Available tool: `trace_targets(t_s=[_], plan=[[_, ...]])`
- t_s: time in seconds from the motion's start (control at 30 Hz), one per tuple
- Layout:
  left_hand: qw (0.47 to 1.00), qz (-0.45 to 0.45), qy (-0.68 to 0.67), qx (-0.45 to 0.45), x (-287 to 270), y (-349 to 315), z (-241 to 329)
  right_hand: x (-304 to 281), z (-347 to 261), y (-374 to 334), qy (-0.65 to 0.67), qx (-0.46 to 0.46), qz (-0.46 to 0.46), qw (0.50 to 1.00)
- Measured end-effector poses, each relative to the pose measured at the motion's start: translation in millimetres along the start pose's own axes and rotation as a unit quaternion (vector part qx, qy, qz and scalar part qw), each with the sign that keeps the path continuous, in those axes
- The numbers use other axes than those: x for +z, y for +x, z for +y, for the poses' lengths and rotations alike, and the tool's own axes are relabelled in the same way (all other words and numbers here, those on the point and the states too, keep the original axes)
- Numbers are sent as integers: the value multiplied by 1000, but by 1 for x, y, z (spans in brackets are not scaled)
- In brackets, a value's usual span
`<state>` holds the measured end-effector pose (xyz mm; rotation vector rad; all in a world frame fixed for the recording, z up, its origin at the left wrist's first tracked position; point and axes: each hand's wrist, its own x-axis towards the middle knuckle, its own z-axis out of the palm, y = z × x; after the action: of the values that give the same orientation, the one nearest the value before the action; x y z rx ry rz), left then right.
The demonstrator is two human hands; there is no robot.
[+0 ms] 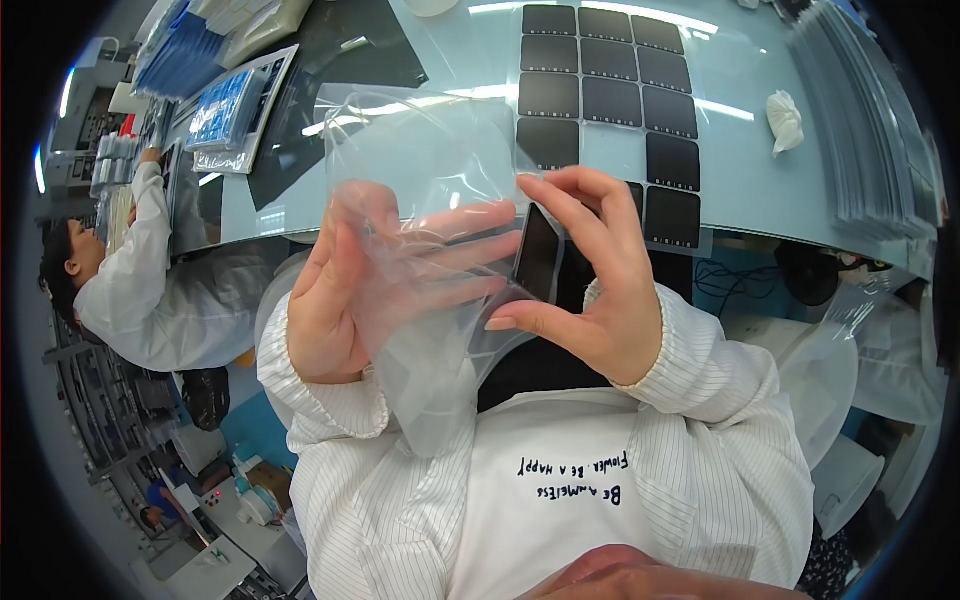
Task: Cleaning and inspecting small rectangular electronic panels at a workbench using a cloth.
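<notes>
A large, loose sheet of clear plastic film (420, 125) hangs in front of me, its lower end drooping toward my shirt. My left hand (345, 270) shows partly through the film, its fingers stretched out to the right and apart; whether it is inside a bag or behind one layer cannot be made out. At the film's right edge, my right hand (600, 270) curves its thumb and fingers round a small dark rectangular panel (538, 252). The panel stands tilted on edge, close to my left fingertips.
Several dark rectangular panels (612, 100) lie in rows on the glass-topped table (740, 180). A crumpled white wad (785, 122) lies right of them, before a stack of clear sheets (860, 120). Blue packets (225, 108) sit at far left, near another person (150, 290).
</notes>
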<state>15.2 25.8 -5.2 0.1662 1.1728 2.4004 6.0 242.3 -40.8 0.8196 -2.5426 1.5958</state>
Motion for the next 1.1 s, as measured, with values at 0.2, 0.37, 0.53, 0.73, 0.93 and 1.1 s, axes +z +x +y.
trace_targets(t_s=[0.2,0.37,0.53,0.73,0.93,1.1], plan=[[998,-52,8,32,-4,1,-1,-3,-4,-9,314,151,-67,935],[996,-76,-13,37,-4,3,-4,-12,-3,-5,439,209,-150,861],[995,-89,-4,37,-1,7,0,-14,-6,-2,547,306,-143,766],[993,-73,61,72,0,4,-3,-11,-4,-6,491,210,-110,838],[989,-11,107,100,-17,-2,-3,-7,-2,-14,579,311,-79,749],[944,77,298,121,-34,-20,8,-12,-1,-20,544,234,-71,803]])
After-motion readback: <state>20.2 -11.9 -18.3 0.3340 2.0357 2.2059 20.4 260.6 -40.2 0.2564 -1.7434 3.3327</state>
